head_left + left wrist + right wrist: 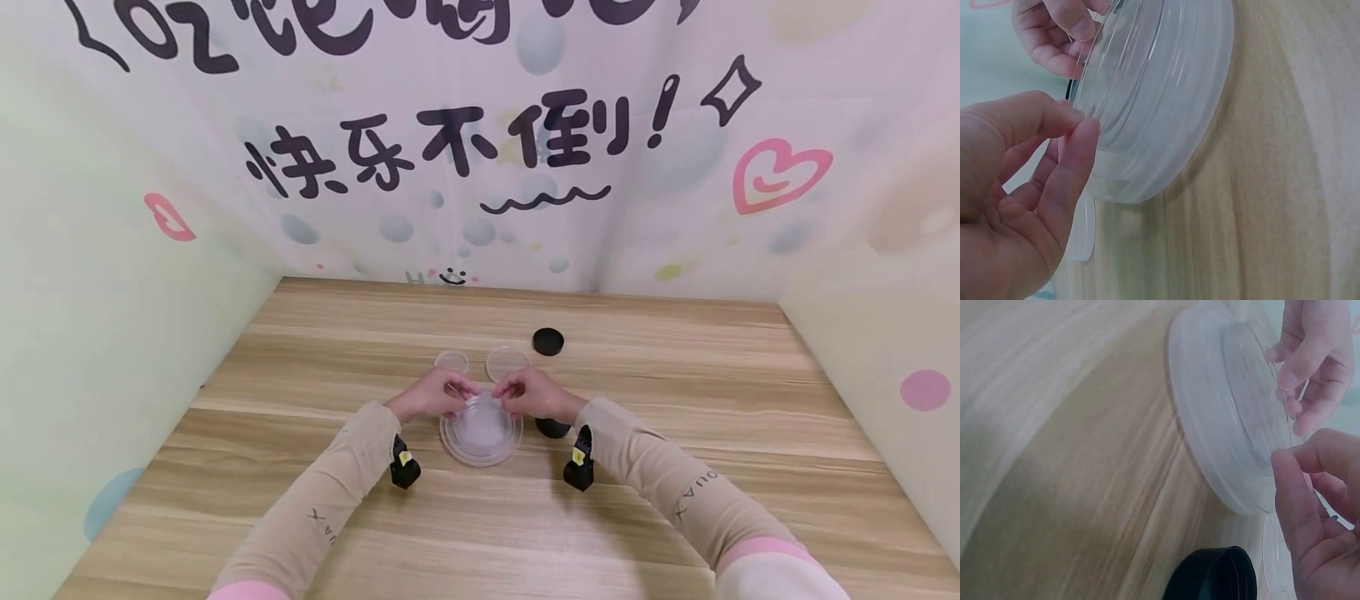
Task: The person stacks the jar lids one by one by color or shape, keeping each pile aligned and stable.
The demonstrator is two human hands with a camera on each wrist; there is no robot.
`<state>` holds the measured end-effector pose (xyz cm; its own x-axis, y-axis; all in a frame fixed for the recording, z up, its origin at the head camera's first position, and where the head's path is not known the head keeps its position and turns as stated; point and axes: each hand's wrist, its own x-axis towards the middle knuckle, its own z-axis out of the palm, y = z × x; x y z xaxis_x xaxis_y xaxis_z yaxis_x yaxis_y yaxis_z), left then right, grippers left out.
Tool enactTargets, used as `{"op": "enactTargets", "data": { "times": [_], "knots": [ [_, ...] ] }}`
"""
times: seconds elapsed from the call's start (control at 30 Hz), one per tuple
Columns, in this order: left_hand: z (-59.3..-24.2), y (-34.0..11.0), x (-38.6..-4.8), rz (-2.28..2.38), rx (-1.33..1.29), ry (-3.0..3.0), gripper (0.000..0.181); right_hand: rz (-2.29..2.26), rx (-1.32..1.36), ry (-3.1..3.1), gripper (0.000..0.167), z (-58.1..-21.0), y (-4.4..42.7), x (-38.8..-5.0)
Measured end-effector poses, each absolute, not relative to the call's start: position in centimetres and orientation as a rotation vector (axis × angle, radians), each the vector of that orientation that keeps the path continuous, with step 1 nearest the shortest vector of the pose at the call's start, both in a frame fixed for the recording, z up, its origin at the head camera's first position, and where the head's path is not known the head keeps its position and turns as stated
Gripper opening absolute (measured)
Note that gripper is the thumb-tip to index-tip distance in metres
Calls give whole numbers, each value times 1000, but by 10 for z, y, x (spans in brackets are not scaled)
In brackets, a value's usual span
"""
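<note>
Several clear round dishes, looking like petri dishes of differing sizes, are stacked in the middle of the table, the widest dish (480,460) at the bottom. Between thumb and fingers, my left hand (438,392) pinches the far-left rim of the small top dish (483,421). My right hand (536,393) pinches the same rim on the far-right side. Seen from the left wrist, the stack (1166,106) has thin nested walls; whether the top dish touches the one beneath, I cannot tell. The right wrist view shows both sets of fingertips on the thin clear edge (1288,419).
Beyond the hands lie two flat clear discs, one on the left (452,360) and one on the right (506,363). A black round lid (548,341) sits farther back. Another black round piece (553,428) is partly hidden by my right hand. A printed cloth (420,242) hangs behind the wooden table (300,350).
</note>
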<state>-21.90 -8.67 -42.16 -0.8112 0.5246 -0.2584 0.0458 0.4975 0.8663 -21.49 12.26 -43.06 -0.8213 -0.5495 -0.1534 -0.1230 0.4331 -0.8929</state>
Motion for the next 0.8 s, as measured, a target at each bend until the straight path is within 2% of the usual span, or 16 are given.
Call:
{"op": "enactTargets", "data": {
  "times": [0.8],
  "knots": [
    [-428,-86,-218,1303,433,2265,29,-1383,-561,2277,16,-435,123,-213]
  ]
}}
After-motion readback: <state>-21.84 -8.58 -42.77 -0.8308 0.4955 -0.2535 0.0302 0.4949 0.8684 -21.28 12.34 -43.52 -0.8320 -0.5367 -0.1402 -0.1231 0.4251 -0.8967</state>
